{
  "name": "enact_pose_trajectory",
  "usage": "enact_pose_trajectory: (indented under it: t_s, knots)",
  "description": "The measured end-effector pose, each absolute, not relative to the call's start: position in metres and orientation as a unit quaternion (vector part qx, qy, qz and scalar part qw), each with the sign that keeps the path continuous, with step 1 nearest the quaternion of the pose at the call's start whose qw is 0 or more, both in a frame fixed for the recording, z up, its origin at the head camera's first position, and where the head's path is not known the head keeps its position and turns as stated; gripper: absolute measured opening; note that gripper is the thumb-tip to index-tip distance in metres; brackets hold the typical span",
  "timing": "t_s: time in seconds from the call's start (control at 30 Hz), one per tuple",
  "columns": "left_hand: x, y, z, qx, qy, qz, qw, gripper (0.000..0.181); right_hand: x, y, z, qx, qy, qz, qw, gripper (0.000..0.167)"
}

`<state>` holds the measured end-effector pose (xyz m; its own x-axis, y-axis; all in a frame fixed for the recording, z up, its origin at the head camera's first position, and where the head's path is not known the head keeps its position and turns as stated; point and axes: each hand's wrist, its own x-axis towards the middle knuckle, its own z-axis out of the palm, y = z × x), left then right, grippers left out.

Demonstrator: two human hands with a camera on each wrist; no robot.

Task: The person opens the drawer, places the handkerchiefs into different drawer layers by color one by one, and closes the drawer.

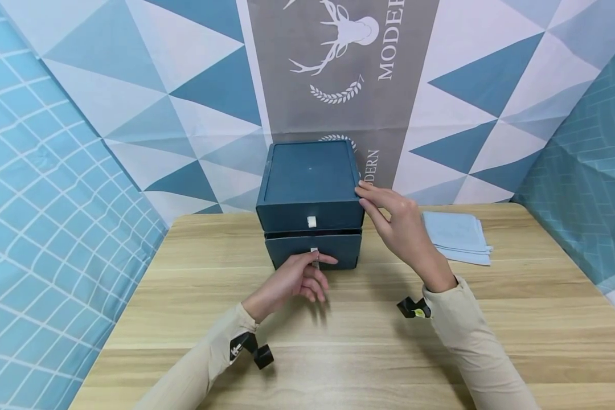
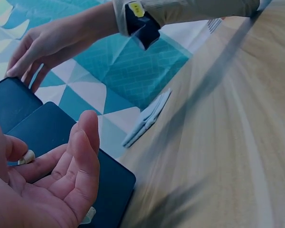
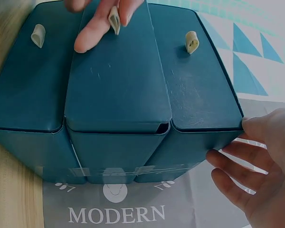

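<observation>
A dark blue drawer box stands at the back of the table against the patterned backdrop. The right wrist view shows three stacked drawers, each with a small pale pull tab. Its middle drawer juts out a little, leaving a narrow dark gap along its upper edge. My left hand pinches that drawer's pull tab between thumb and index finger, with the other fingers loosely bent below. At the box's upper right edge, my right hand rests its nearly straight fingers and thumb against the box.
A folded light blue cloth lies on the wooden table to the right of the box. Blue and white patterned sheets hang behind and beside the table. Each sleeve carries a small black wrist device.
</observation>
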<state>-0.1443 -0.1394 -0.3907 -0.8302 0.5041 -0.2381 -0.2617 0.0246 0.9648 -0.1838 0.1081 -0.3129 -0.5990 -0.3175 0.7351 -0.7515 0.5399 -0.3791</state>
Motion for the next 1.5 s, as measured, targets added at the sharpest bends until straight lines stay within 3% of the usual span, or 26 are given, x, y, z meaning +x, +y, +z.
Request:
enact_pose_trajectory:
  t_s: [0.43, 1.0, 1.5]
  knots:
    - [-0.156, -0.139, -0.388, 0.081, 0.659, 0.694, 0.28, 0.05, -0.182, 0.107, -0.313, 0.324, -0.826, 0.35, 0.302, 0.029]
    - [-0.144, -0.157, -0.416, 0.074, 0.646, 0.667, 0.364, 0.054, -0.183, 0.108, -0.313, 0.319, -0.829, 0.349, 0.299, 0.03]
    - [-0.155, -0.155, -0.434, 0.034, 0.636, 0.677, 0.368, 0.052, -0.184, 0.109, -0.314, 0.321, -0.828, 0.349, 0.299, 0.03]
